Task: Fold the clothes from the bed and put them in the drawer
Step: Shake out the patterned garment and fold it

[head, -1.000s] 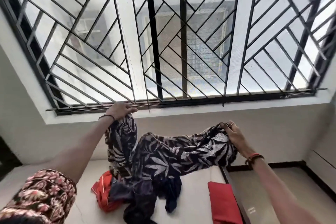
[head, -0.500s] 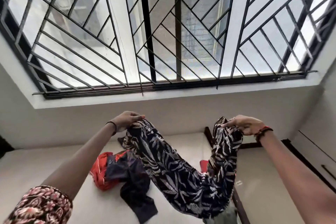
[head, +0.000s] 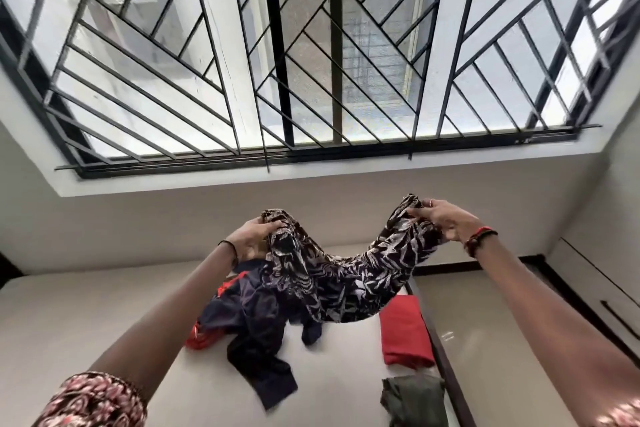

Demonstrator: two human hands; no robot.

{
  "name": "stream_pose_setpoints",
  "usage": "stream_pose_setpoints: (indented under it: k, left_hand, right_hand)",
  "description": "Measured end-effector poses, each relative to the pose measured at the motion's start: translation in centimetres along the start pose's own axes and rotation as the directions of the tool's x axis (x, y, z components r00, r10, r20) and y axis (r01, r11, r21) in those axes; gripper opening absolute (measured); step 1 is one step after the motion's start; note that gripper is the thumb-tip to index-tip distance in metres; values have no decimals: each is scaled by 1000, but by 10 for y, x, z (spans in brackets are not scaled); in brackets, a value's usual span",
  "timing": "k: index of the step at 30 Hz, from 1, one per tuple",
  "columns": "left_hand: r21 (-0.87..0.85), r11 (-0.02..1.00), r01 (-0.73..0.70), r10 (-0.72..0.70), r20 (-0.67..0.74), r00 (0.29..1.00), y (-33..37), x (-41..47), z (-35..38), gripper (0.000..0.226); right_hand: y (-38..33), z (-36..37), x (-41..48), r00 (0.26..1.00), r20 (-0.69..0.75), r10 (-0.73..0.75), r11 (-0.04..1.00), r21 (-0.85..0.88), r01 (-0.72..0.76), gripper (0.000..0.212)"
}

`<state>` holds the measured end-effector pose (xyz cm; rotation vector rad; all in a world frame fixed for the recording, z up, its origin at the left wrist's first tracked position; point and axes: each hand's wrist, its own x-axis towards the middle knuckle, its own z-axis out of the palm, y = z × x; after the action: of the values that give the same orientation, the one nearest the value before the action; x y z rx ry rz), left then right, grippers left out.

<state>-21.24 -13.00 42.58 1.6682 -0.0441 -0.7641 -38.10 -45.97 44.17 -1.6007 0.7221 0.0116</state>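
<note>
Here the leaf-print garment (head: pixel 349 277) sags in mid-air above the bed (head: pixel 104 315), each end bunched in a closed grip: left hand (head: pixel 254 239) and right hand (head: pixel 441 220). Below lie a navy garment (head: pixel 249 319), a folded red cloth (head: pixel 403 336) and an olive cloth (head: pixel 412 399).
</note>
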Motion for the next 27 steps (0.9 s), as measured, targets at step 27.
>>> stream_pose_setpoints:
  k: [27]
  left_hand:
    - [-382, 908, 174, -111, 180, 977, -52, -34, 72, 28]
  right_hand:
    - [17, 137, -20, 852, 324, -411, 815, -289, 503, 24]
